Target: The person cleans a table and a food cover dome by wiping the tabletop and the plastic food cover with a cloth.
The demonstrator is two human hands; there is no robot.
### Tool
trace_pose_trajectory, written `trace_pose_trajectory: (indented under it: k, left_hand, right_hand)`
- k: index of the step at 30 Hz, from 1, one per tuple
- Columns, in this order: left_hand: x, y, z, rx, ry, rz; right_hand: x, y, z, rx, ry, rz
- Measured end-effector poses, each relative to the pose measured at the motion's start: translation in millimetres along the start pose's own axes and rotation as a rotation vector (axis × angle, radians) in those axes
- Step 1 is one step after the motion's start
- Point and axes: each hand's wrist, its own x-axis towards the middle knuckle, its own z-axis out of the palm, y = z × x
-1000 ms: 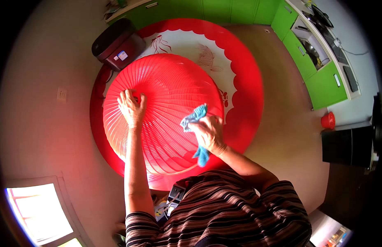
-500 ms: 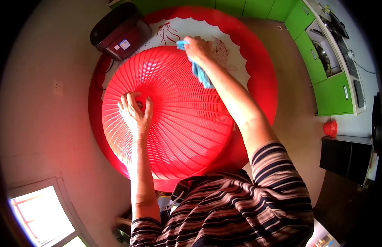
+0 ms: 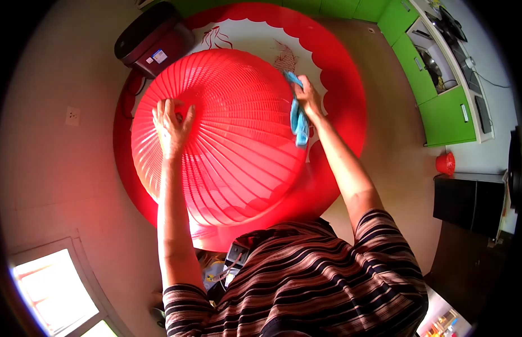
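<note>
- Left hand [image 3: 172,126], in the head view, is resting over the crown of the red mesh food cover [image 3: 238,151], its fingers and thumb bending around that middle with a gap between them; whether they are pinching anything there, I cannot tell.
- Right hand [image 3: 309,100] is clamping on a blue cloth [image 3: 298,121], whose loose end is hanging below the fingers along the cover's edge; how hard the cloth is pressing, if at all, is not showing.
- Between and below the two hands, the cover is bulging as a wide ribbed dome over the red-bordered round table [image 3: 344,95]; whether its rim is sitting level, I cannot tell.
- By its thin open weave, the cover is probably weighing little for its breadth, springing a bit under pressure and sliding easily on a smooth top; its ribs are likely giving some stiffness, but a hard squeeze could be bending the mesh.
- For a hold, the crown under the left hand is looking best for steadying, and the rim for a two-handed grasp.
- The cloth is looking soft and limp, so a bunched grip like the right hand's is suiting it.
- Beyond the left hand, a dark lidded appliance [image 3: 157,42], probably a rice cooker, is standing just beside the cover.
- Well to the right of the right hand, a green cabinet door [image 3: 449,118] and a small red bucket [image 3: 445,163] are showing.
</note>
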Motion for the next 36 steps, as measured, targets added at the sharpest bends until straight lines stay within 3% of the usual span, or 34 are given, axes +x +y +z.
trace_pose_trajectory:
  k: [7,9,13,23,24,29,32,36]
  left_hand:
    - [2,-12,10,0.069,-0.03,-0.014]
    - [0,-9,15,0.21,-0.013,-0.113]
    - [-1,2,16,0.3,-0.022,-0.221]
    - [-1,10,9,0.226,0.008,-0.196]
    - [0,11,8,0.208,0.009,-0.19]
    - [0,15,3,0.16,0.01,-0.192]
    - [-1,15,4,0.148,0.018,-0.196]
    - [-1,16,3,0.138,0.026,-0.196]
  right_hand:
    - [-160,-15,-13,0.171,0.284,-0.12]
    - [-201,-30,-18,0.201,0.219,-0.08]
    - [-234,-70,-35,0.115,0.188,-0.292]
    - [-42,-130,-8,-0.042,0.118,-0.518]
    - [-21,-135,-1,-0.049,0.02,-0.457]
    - [70,-149,53,-0.317,-0.02,-0.435]
    - [109,-161,79,-0.365,-0.144,-0.291]
    - [108,-182,95,-0.459,-0.137,-0.265]
